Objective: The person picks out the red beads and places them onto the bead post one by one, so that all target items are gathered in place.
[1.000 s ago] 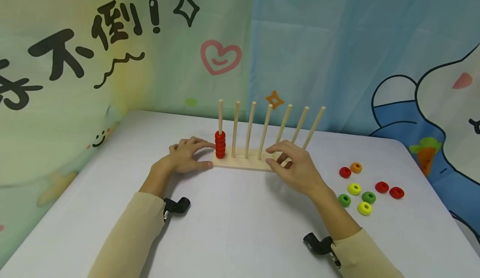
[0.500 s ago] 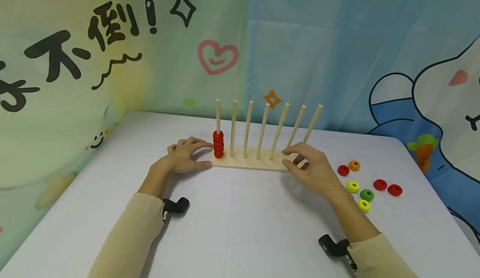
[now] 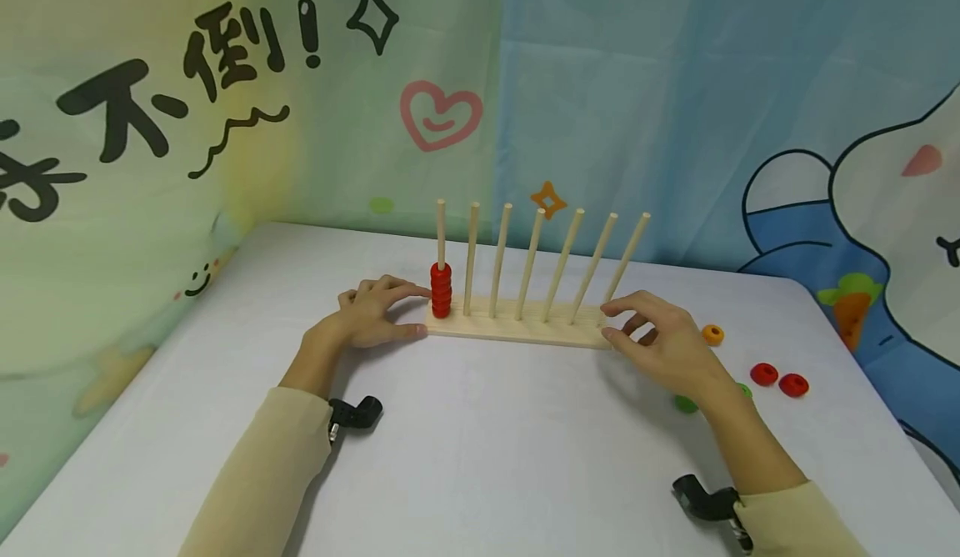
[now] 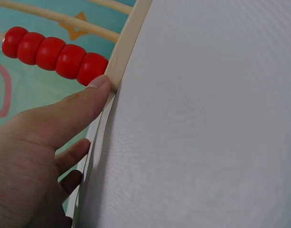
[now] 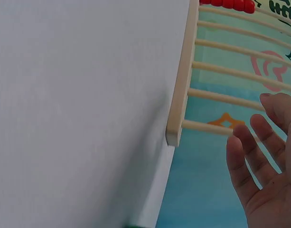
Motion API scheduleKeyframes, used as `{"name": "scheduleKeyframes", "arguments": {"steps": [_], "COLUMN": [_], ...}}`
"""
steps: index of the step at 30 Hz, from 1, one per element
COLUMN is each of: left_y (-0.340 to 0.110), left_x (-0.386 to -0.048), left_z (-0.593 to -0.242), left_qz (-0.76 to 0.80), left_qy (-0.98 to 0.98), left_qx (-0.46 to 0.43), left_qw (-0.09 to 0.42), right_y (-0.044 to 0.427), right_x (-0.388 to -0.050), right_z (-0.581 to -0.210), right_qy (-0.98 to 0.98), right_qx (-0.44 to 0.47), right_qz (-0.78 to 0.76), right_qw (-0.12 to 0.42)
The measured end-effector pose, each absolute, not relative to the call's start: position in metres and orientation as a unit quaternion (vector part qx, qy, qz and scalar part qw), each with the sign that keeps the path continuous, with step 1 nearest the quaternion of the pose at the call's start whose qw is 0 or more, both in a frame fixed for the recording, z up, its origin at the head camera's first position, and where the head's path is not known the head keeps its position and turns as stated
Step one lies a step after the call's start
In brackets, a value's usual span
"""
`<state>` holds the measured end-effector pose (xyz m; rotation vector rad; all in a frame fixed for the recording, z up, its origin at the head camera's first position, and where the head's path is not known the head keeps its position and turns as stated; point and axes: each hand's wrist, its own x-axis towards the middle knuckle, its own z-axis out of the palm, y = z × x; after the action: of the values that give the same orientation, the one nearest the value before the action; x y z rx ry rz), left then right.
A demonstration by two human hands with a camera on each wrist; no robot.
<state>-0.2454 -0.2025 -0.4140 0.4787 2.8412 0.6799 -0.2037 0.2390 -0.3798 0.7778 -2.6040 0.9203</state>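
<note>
Now, the wooden peg stand sits on the white desk, between the fingers of both hands. The left hand has its fingers spread apart, and its thumb touches one end. Five red beads are stacked on the peg right beside those fingers. The right hand's fingers are apart too, near the last peg. To their right lie an orange bead and two loose red beads.

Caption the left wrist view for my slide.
Left hand at one end of a wooden peg rack, beside five red beads.
</note>
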Motion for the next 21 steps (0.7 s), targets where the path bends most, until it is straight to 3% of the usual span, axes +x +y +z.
{"name": "scheduleKeyframes", "arguments": {"steps": [5,13,21], "left_y": [-0.202,-0.203,-0.200], "left_x": [-0.245,-0.246,-0.246], "left_z": [-0.414,-0.414,-0.415], "left_qz": [0.228,0.225,0.225], "left_qy": [0.956,0.957,0.957], "left_qx": [0.158,0.155,0.159], "left_qw": [0.091,0.092,0.093], "right_y": [0.252,0.269,0.288], "right_x": [-0.203,-0.202,-0.198], "right_z": [-0.375,-0.369,-0.363], "right_qy": [-0.915,-0.938,-0.944], "right_qx": [0.249,0.208,0.191], "right_qz": [0.291,0.271,0.264], "right_qw": [0.122,0.055,0.047]}}
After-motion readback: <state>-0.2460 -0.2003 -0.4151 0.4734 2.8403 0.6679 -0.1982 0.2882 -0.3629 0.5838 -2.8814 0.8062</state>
